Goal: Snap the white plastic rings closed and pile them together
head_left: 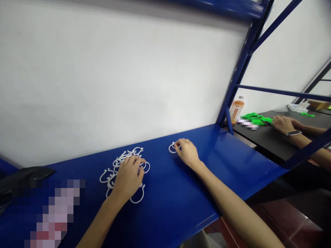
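Note:
A loose pile of thin white open rings [137, 196], each with small knobs at its ends, lies on the blue table [165, 193]. My left hand [130, 175] rests palm down over this pile with its fingers spread apart. Rings poke out around it, and those underneath are hidden. Farther right, near the wall, my right hand [188, 151] has thumb and fingers closed on the edge of a separate white ring [170, 148]. Part of that ring is covered by the fingertips.
Blue frame bars [240, 72] rise at the table's right end. Beyond them, a co-worker's hands [284, 124] are at a black table [261, 141] with green pieces [254, 119] and a drink bottle [237, 110]. A black bag [33, 172] lies on the left.

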Demonstrator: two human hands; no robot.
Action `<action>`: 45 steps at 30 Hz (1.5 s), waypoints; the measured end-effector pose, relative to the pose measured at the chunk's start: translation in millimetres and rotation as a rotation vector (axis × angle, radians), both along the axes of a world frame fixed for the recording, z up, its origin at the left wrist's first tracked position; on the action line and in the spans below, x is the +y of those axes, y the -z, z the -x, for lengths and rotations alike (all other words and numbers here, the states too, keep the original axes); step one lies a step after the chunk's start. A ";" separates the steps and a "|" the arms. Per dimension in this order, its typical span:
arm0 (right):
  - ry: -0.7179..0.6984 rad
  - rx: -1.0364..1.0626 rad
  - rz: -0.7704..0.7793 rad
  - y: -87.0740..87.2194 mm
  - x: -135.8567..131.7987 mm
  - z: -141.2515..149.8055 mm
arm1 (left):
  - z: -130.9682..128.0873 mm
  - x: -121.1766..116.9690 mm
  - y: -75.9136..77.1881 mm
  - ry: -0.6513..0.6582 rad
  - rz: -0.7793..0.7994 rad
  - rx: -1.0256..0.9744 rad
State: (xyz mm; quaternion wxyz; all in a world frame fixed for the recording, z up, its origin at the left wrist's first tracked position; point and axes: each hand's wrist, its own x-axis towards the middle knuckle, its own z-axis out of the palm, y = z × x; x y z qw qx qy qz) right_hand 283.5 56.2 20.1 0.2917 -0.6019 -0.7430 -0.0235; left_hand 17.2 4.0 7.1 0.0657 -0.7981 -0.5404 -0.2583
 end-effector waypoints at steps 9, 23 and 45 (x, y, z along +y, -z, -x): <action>0.276 -0.086 0.016 15.4 47.2 -30.6 | -0.1 2.3 11.4 -0.055 0.071 0.092; 0.257 -0.087 -0.136 11.9 33.4 -31.3 | -2.4 4.9 15.0 -0.043 0.071 0.050; -0.694 0.672 0.346 11.2 -29.5 47.9 | -19.7 -11.9 -6.4 0.254 0.048 -0.404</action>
